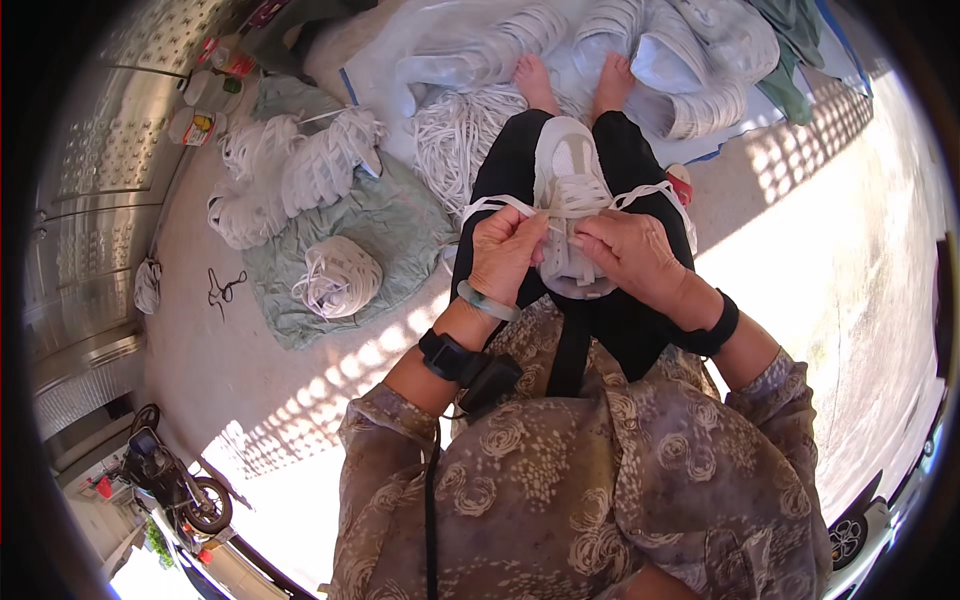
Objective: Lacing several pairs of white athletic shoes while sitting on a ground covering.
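Note:
A white sneaker [567,155] rests on my lap between my black-trousered thighs, its toe pointing away from me. White shoelace [581,190] crosses its upper, and loose lengths trail out to both sides. At the left edge of the opening, my left hand [503,252] pinches a lace between thumb and fingers. My right hand [638,252] is closed the same way on the lace at the shoe's right side. The two hands are close together over the shoe, and fingertips partly cover the lace holes.
A heap of white laces [455,145] lies beyond my left knee. Rows of nested white shoe uppers [500,50] lie on a pale sheet near my bare feet. To the left, a green cloth [400,215] bears more shoes and a lace bundle [340,278]; scissors [225,290] lie beside it.

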### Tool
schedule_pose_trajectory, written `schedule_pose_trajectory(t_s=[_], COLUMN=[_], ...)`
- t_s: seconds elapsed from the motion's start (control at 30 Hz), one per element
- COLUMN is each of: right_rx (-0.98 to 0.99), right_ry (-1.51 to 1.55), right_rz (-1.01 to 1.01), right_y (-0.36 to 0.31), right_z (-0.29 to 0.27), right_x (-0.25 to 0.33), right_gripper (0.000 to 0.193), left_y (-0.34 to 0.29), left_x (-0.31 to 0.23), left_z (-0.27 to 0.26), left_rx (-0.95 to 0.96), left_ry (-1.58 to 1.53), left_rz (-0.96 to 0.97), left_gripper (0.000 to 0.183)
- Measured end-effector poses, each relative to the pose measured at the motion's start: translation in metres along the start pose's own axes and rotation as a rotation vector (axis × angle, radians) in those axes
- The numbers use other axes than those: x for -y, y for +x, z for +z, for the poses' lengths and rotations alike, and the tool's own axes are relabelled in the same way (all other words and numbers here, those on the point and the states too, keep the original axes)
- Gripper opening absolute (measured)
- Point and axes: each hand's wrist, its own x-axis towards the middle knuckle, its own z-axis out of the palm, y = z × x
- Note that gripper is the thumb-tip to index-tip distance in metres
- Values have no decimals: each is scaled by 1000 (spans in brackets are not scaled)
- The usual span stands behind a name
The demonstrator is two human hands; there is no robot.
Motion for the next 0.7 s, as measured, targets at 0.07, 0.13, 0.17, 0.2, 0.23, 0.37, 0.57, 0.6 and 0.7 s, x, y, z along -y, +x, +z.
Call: schedule_pose_trajectory(t_s=[0.07, 0.13, 0.17, 0.2, 0.23, 0.37, 0.57, 0.6, 0.7], right_rx=[-76, -57, -61, -71, -89, -123, -144, -149, -150], right_ry=[-79, -135, -133, -125, -115, -73, -50, -34, -17], right_rz=[-21, -11, -27, -19, -22, -13, 33, 54, 87], right_y=[-1, -1, -1, -1, 0, 1, 2, 3, 3], right_z=[-1, -1, 0, 0, 1, 4, 7, 8, 9], right_x=[-3, -5, -6, -6, -7, -9, -11, -12, -13], right_gripper=[12, 15, 15, 15, 16, 18, 17, 17, 16], left_y=[8, 12, 14, 16, 17, 20, 27, 27, 26], left_x=[6, 14, 17, 21, 24, 32, 30, 29, 20], left_z=[0, 1, 1, 1, 1, 0, -1, 0, 3], left_rx=[-130, -167, -196, -202, -211, -225, -255, -250, -205], left_ry=[42, 93, 140, 142, 182, 184, 536, 523, 786], left_rz=[113, 138, 190, 167, 174, 248, 412, 424, 644], left_gripper=[15, 16, 16, 16, 16, 16, 18, 18, 21])
